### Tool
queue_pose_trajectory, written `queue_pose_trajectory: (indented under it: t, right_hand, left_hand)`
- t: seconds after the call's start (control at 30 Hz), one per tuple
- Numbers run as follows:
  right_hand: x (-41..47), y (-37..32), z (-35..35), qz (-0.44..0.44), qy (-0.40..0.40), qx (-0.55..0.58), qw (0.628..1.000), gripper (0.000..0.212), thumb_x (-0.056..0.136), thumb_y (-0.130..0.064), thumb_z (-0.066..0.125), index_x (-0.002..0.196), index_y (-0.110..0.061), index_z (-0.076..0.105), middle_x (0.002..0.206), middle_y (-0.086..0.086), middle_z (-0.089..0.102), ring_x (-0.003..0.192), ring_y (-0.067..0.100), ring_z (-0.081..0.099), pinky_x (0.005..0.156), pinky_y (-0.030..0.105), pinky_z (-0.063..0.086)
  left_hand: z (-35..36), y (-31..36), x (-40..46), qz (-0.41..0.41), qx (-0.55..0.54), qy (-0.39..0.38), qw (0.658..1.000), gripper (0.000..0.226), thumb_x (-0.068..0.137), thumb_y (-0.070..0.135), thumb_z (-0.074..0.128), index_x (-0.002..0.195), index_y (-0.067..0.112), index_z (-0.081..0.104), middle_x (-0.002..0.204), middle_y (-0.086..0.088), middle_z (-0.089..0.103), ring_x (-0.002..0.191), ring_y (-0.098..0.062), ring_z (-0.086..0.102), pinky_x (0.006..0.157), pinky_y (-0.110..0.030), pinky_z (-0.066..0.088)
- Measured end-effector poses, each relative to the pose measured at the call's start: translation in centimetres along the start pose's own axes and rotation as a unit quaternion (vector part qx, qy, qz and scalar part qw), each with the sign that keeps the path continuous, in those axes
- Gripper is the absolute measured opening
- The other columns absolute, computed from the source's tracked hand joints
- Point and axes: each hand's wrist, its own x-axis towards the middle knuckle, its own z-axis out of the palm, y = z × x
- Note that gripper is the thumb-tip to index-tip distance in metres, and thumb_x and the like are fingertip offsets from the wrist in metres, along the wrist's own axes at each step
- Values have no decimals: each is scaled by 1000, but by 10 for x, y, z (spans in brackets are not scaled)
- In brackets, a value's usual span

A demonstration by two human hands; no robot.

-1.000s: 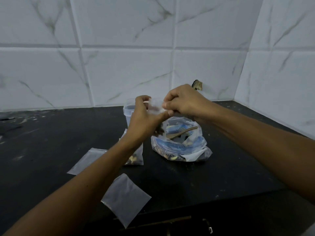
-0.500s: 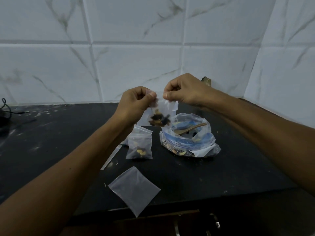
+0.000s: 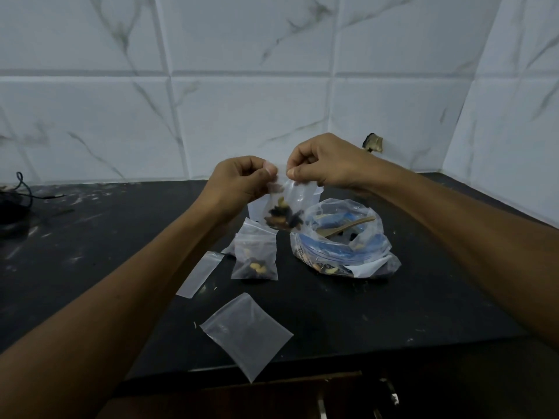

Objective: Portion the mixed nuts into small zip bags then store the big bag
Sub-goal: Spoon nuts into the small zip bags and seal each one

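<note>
A small clear zip bag (image 3: pixel 287 207) with dark and pale nuts in its bottom hangs above the counter. My left hand (image 3: pixel 242 179) and my right hand (image 3: pixel 323 161) both pinch its top edge, thumbs close together. Below it a second small bag with nuts (image 3: pixel 255 255) stands on the black counter (image 3: pixel 393 306). To the right sits the big open bag of mixed nuts (image 3: pixel 341 237), with a wooden spoon (image 3: pixel 348 226) inside. Two empty small bags lie flat: one (image 3: pixel 201 273) by my left forearm, another (image 3: pixel 246 331) near the front edge.
A translucent plastic cup (image 3: pixel 254 208) stands behind the held bag, mostly hidden. A black cable (image 3: pixel 22 189) lies at the far left of the counter. White marble-pattern tiles (image 3: pixel 272 116) form the back and right walls. A drawer front (image 3: pixel 272 397) runs below the counter edge.
Both hands lifted the small nut bag up off the counter and now hold it by the top edge. The view shifted, bringing the standing filled bag and cable into sight.
</note>
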Motion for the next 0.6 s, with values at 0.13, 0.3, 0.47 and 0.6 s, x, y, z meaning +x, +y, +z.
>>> queue_pose_trajectory:
  t: [0.13, 0.3, 0.47, 0.6]
  right_hand:
    - [1, 1, 4, -11, 7, -9, 1000, 5, 84, -12, 70, 87, -8, 70, 68, -3, 66, 55, -5, 56, 54, 8, 42]
    - [1, 2, 4, -28, 13, -21, 999, 4, 84, -11, 70, 85, -8, 71, 69, -3, 67, 58, -4, 58, 58, 8, 45]
    - [0, 2, 6, -33, 7, -15, 999, 6, 83, -9, 71, 88, -6, 71, 70, 0, 67, 61, 0, 61, 62, 12, 49]
    - [-2, 9, 5, -5, 14, 19, 1000, 7, 81, -12, 74, 87, -7, 71, 70, 0, 68, 63, 5, 62, 63, 15, 50]
  left_hand:
    - [3, 1, -1, 35, 61, 16, 997, 11, 93, 9, 60, 86, 3, 67, 78, -11, 69, 67, -6, 69, 67, -15, 53]
    - [5, 2, -5, 58, 90, 22, 994, 10, 93, 11, 61, 88, 5, 67, 80, -7, 70, 68, -4, 68, 66, -12, 51]
    - [1, 0, -4, 13, 56, -11, 998, 9, 92, 14, 64, 88, 7, 67, 82, -6, 71, 74, -10, 70, 69, -16, 53]
    - [-2, -3, -5, 10, 51, 13, 999, 11, 92, 11, 62, 86, 4, 67, 78, -8, 69, 69, -7, 68, 67, -14, 53]
